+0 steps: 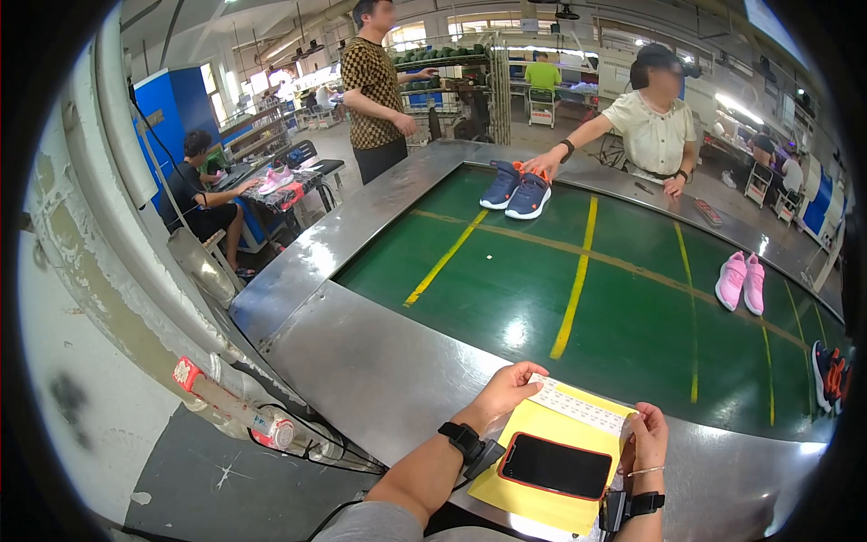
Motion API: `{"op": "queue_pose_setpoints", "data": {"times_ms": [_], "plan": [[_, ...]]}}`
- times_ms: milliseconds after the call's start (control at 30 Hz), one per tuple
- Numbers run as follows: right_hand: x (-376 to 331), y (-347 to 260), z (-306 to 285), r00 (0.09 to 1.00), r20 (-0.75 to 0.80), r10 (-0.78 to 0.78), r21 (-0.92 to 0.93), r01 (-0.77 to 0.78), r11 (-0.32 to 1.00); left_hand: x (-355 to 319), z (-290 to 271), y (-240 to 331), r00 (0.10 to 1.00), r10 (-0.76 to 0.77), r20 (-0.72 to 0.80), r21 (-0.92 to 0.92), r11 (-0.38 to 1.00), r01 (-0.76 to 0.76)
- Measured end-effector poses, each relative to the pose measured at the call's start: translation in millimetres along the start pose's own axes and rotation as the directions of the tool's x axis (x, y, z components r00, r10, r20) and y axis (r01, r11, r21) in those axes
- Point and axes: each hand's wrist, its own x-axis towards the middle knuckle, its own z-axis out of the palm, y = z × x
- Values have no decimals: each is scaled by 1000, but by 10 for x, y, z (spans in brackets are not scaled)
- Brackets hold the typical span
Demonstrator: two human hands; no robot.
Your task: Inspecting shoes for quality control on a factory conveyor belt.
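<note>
Between both hands stretches a white strip of printed labels, lying over the top of a yellow sheet. My left hand pinches the strip's left end between thumb and fingers. At its other end, my right hand has its fingers closed on the strip's right edge. A dark-screened phone with a red-orange case rests on the yellow sheet, just below the strip. Sheet and phone lie at the metal table's near edge.
A green conveyor belt with yellow lines runs inside the metal frame. Navy shoes stand at its far side under a co-worker's hand. Pink shoes and dark orange-trimmed shoes sit rightward. A red-and-white post stands left.
</note>
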Motion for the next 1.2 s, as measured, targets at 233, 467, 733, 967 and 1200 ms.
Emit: {"op": "queue_pose_setpoints", "data": {"times_ms": [233,467,733,967,1200], "plan": [[2,16,0,1000,3,5,14,-5,1000,3,2,-5,1000,5,3,-28,1000,-4],[23,-3,12,1000,-8,3,-17,-3,1000,25,-16,-20,1000,22,7,-39,999,-22],[33,72,-42,998,-18,-55,-60,54,997,-23,4,-20,999,36,28,-73,997,-34],[41,125,-46,997,-14,-75,-109,73,991,-69,-13,-51,998,58,15,-101,993,-56],[23,101,-25,994,-10,-108,-121,106,987,-45,-24,-83,998,65,10,-130,990,-63]]}}
